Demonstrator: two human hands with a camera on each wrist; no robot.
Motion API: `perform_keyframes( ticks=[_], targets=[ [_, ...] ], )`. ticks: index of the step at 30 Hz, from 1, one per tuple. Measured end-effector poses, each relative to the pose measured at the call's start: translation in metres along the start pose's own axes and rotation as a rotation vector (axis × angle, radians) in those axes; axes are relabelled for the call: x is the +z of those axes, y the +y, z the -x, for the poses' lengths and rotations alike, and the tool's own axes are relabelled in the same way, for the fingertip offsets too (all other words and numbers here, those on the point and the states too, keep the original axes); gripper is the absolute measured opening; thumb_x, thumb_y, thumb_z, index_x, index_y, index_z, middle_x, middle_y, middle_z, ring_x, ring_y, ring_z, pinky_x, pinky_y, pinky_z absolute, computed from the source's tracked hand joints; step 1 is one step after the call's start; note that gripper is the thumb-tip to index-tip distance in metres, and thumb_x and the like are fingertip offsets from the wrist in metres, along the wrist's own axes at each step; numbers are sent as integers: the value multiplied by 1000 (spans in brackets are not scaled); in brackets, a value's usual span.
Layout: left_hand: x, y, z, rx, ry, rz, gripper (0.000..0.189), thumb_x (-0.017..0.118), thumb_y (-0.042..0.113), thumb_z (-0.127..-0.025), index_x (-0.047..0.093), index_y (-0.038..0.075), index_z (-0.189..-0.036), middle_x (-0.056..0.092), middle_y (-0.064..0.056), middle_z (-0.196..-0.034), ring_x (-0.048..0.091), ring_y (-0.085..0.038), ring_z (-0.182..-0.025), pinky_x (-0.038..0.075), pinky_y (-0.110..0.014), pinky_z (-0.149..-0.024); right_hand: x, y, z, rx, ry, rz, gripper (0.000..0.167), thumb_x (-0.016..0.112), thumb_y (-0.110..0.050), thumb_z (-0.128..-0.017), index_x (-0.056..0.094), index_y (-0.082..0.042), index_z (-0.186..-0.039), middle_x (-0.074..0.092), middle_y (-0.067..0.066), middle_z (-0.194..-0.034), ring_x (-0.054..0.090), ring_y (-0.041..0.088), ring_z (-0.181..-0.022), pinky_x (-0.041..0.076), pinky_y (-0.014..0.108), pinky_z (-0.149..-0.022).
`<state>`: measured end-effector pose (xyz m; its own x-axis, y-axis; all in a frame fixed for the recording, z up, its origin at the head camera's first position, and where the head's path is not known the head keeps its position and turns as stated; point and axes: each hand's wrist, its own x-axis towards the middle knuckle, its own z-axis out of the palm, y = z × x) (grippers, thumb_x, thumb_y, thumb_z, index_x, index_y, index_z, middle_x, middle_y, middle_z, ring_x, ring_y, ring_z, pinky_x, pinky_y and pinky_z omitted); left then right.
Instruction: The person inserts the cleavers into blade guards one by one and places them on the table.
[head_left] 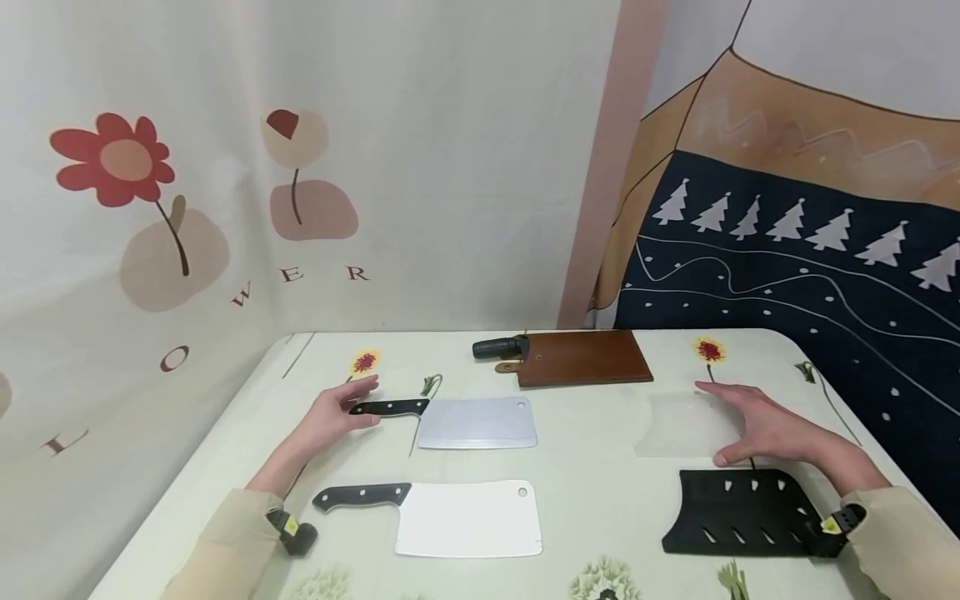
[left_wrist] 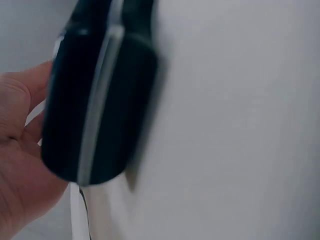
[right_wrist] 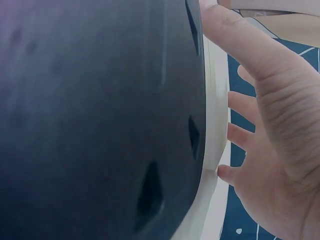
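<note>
My left hand lies at the butt of the black handle of the upper cleaver, thumb below it and fingers above, spread apart. Its grey blade points right. Nearer me lies a second cleaver with a white blade; a black handle fills much of the left wrist view. Over the right edge of a translucent rectangular sheet my right hand is spread, thumb apart from the fingers. Just below that hand is a black slotted blade cover, looming large in the right wrist view.
At the back of the table, a brown sheath lies with a black handle sticking out on its left. A flower-patterned cloth covers the table. Printed curtains hang directly behind and at both sides.
</note>
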<state>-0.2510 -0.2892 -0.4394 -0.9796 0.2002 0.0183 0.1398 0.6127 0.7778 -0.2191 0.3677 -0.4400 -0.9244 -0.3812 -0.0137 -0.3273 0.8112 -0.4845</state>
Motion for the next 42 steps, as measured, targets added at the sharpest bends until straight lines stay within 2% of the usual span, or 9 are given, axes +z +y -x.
perform_keyframes(
  ticks=[4,11,18,31,38,42],
  targets=[
    [2,-1,-4,-12,-13,-38,72,80,7,-88,47,1,-152,56,-22,-144,49,-44,-134,37,-57,-111,1,0,-1,11,-12,1,115,95,-49,-65,41,5,-151,41,35,-148,32,57,-133,30,77,-100],
    [9,-3,-12,49,-21,-76,65,78,0,-86,53,-3,-146,63,-21,-136,53,-44,-130,34,-60,-112,-2,2,4,-1,-41,13,110,95,-41,-67,40,3,-152,41,35,-149,30,59,-133,31,78,-98],
    [14,-3,-16,32,-16,-97,61,76,-1,-86,55,-2,-144,67,-19,-131,53,-44,-129,33,-61,-111,-2,5,3,-22,-52,12,107,94,-40,-68,42,4,-150,42,35,-149,30,57,-134,31,77,-99],
    [14,-9,-14,9,-14,-62,49,77,-1,-85,67,0,-133,69,-17,-127,51,-45,-131,32,-61,-112,-2,8,-1,-41,-59,-5,106,95,-36,-67,44,2,-150,42,34,-150,27,57,-135,30,78,-98],
    [14,-4,-14,-17,-8,-68,45,78,0,-86,69,1,-130,69,-18,-127,51,-45,-131,34,-60,-111,-3,6,-1,-41,-51,-5,102,95,-38,-67,47,3,-148,43,35,-148,31,57,-134,32,76,-99],
    [12,-3,-14,-20,-28,-64,46,78,-1,-85,69,0,-129,69,-19,-127,52,-46,-130,35,-60,-110,-2,4,0,-22,-49,-15,106,95,-42,-66,47,5,-148,43,35,-149,32,55,-134,32,75,-101]
  ],
)
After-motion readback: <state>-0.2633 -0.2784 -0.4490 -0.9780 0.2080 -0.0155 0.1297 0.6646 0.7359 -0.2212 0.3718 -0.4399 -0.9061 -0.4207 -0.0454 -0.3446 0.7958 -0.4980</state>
